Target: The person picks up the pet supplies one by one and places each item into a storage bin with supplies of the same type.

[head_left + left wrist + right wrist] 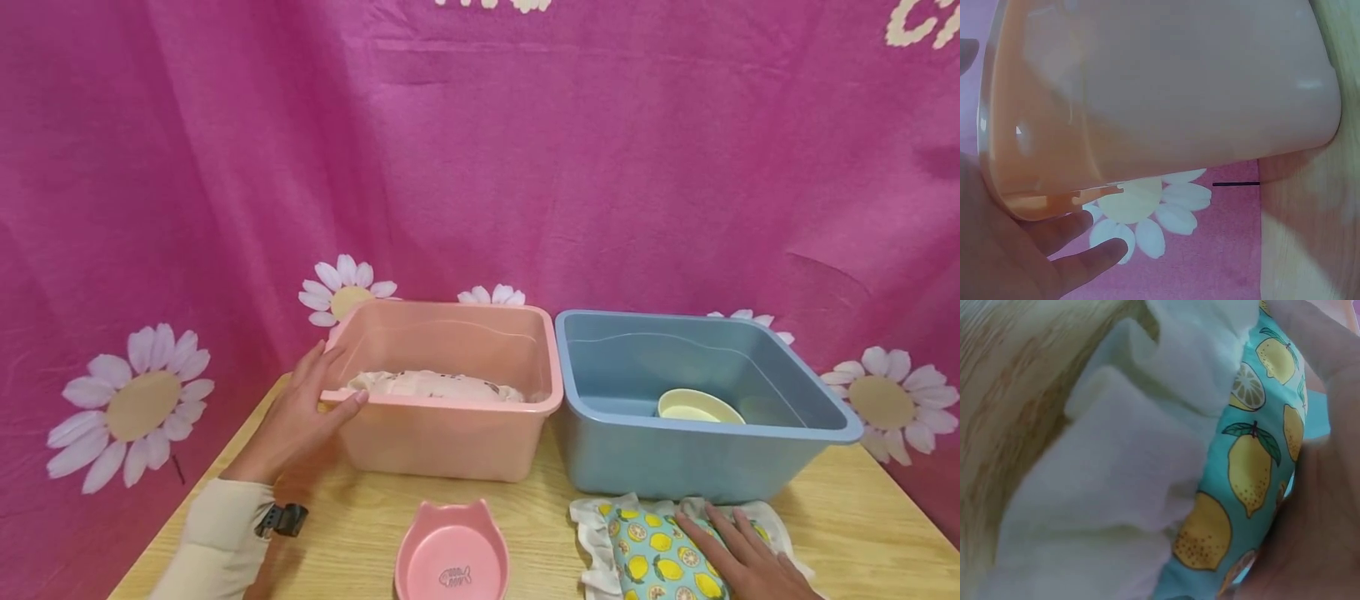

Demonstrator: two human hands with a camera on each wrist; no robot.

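My left hand (303, 408) rests at the left front corner of a pink tub (442, 442), its thumb over the front rim. In the left wrist view the fingers (1088, 259) stretch out loosely past the tub's side. Inside the tub lies a pale patterned cloth item (435, 385), partly hidden by the front wall. My right hand (750, 558) lies with spread fingers on a small lemon-print cushion (660, 546) with a white ruffled edge (1104, 462). The cushion sits on the table in front of a blue tub (675, 462).
A pink cat-eared bowl (452, 554) with a fishbone print stands on the wooden table (337, 533) between the hands. A pale yellow bowl (697, 406) is inside the blue tub. Behind the tubs hangs a magenta curtain (480, 167) with daisies.
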